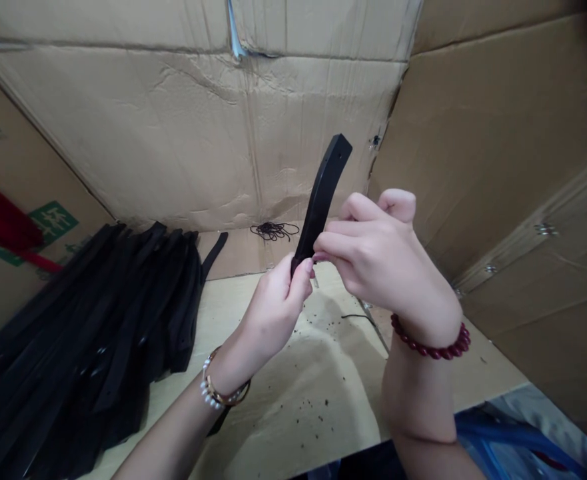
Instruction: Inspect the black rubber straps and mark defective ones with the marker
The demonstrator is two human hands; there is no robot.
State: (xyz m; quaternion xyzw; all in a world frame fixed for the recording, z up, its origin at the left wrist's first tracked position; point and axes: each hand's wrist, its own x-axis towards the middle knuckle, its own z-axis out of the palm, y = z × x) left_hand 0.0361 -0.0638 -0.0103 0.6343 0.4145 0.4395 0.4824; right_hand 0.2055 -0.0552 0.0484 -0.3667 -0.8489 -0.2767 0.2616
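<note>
My left hand [276, 303] is closed around a long black strip [323, 190], which slants upward and has a small hole near its squared top end. The strip's lower part runs behind my left wrist. My right hand [376, 250] is closed in a pinch beside the strip, its fingertips close to my left thumb. Whatever the right fingertips hold, if anything, is too small or hidden to make out. To the left lies a big pile of similar black strips [108, 333].
A tangle of thin black cord [274, 231] lies by the back cardboard wall [188, 140]. A short cord piece [358, 317] and dark crumbs are on the pale tabletop [333, 387]. Cardboard also stands at both sides. Red material [3, 213] hangs at left; something blue [508, 433] is lower right.
</note>
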